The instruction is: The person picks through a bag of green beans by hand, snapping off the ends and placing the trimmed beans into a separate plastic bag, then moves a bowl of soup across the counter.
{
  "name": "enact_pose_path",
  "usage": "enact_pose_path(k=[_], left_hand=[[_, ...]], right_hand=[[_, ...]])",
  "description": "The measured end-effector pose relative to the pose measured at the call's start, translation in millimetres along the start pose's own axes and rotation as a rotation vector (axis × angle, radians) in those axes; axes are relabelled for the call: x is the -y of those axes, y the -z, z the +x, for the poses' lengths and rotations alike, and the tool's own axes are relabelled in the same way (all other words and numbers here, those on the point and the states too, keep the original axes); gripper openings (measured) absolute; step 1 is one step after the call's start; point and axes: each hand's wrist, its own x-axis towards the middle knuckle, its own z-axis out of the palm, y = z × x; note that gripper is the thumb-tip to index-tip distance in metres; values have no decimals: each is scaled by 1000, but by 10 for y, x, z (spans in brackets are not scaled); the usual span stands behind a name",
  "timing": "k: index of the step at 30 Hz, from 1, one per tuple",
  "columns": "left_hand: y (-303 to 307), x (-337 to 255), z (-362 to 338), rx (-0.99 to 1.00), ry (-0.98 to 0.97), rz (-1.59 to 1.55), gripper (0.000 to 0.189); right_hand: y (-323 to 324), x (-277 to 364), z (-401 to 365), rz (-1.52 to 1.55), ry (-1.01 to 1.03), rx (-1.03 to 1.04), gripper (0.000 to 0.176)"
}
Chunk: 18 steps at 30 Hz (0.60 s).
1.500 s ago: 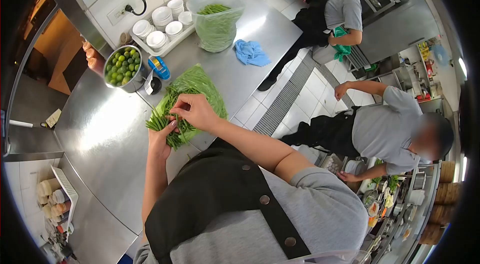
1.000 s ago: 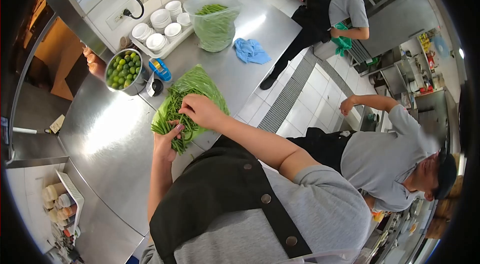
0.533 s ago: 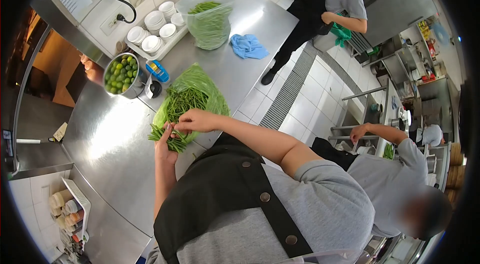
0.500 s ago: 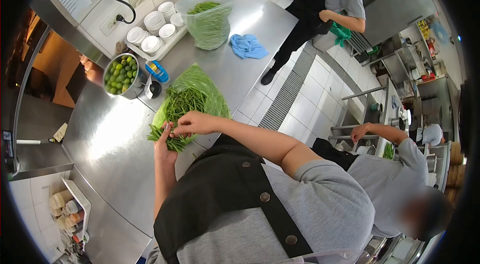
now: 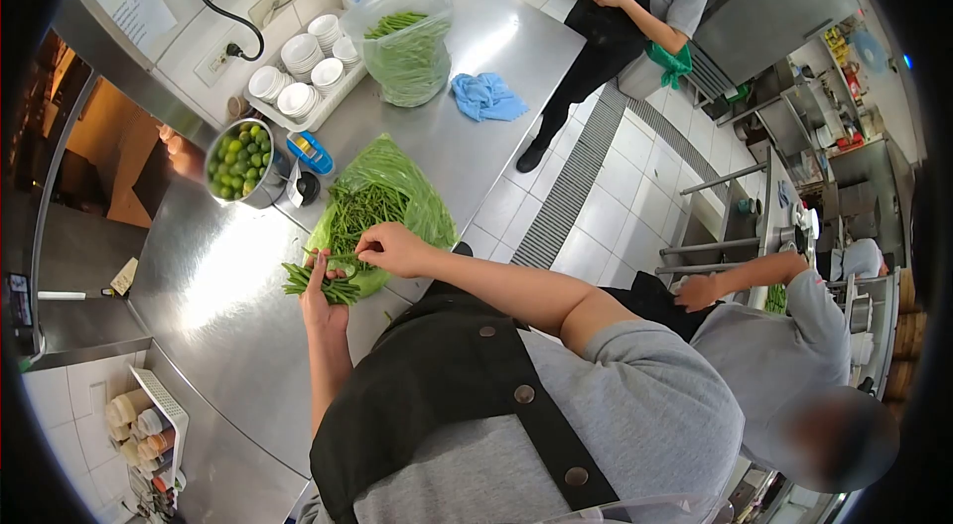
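Two bare hands are seen at the near side of a steel counter (image 5: pixel 213 330). At far left, a metal pot (image 5: pixel 266 189) of limes (image 5: pixel 235 162) is set down, with a blue dispenser (image 5: pixel 311 154) just beside it and a white tray (image 5: pixel 320 117) of stacked cups (image 5: pixel 300 54) farther back. A bunch (image 5: pixel 297 280) of green beans is gripped in the left hand (image 5: pixel 324 314), fingers curled round it; its long axis is laid roughly left to right, ends poking out past the hand on the left. The pile (image 5: pixel 369 206) is spread just beyond both hands on a green plastic bag (image 5: pixel 425 195); its near edge is reached most closely by the right hand (image 5: pixel 394 250), held palm down, fingertips pinched together, pointed left toward the bunch. Farther right, a standing bag (image 5: pixel 405 69) of beans and a crumpled blue cloth (image 5: pixel 487 96) are placed on the far part of the counter; two co-workers are seen beyond its right edge. Part of the bunch is hidden by left fingers. A thin bean seems to be stretched between the hands, but whether it is pinched by the right can't be told. The pile's near right edge is covered by the right hand.
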Motion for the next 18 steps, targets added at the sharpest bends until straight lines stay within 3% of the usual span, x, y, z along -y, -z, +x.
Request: enact_pose_path(k=[4,7,10,13,16,18], left_hand=[[16,-50,9,41,11,-55,24],[20,-61,6,37,-12,-38,26],[42,-39,32,-11,-32,-38,25],[79,-69,83,-57,-37,-29,21],[214,-100,166,-24,-23,-9,21],[257,-148,172,-18,12,-4,20]], right_hand=[[12,136,-34,-47,-63,-51,20],[-9,147,-63,-255,76,-79,17],[-76,97,-67,-397,309,31,15],[-67,351,-127,-202,512,246,13],[-43,560,-123,-53,452,356,12],[-22,537,-49,-72,416,284,13]])
